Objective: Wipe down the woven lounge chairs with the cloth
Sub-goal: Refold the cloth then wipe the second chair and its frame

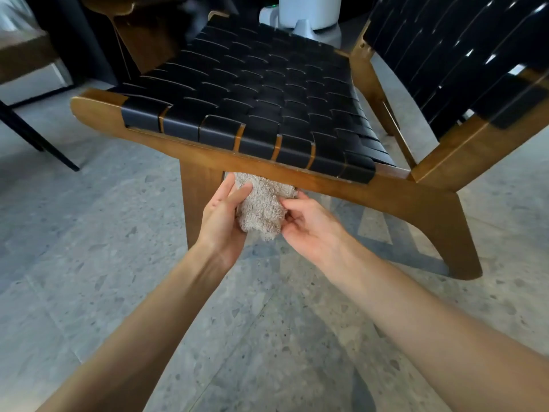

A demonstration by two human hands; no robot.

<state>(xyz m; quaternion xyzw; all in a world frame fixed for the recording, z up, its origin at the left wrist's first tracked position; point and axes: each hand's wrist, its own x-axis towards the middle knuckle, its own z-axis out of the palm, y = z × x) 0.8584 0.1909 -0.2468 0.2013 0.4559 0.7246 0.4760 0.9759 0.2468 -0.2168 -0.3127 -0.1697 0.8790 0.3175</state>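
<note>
Soft, even daylight fills the view. White glare breaks through the gaps of the chair back [463, 63] at 2 o'clock. Pale stripes cut the soft shadow on the floor [89, 263] at 4 o'clock. The 10 to 12 o'clock background is blurred, and lines bow at the edges.

Upper edge of cloth [261, 209] out of sight under front rail [326, 176] of chair. Left hand [221, 215]: some fingers hidden behind cloth. Backrest [463, 55] cut off by top and right edges. White unit [309, 10] cut off at top, unidentifiable. Furniture [23, 55] at left edge blurred.
</note>
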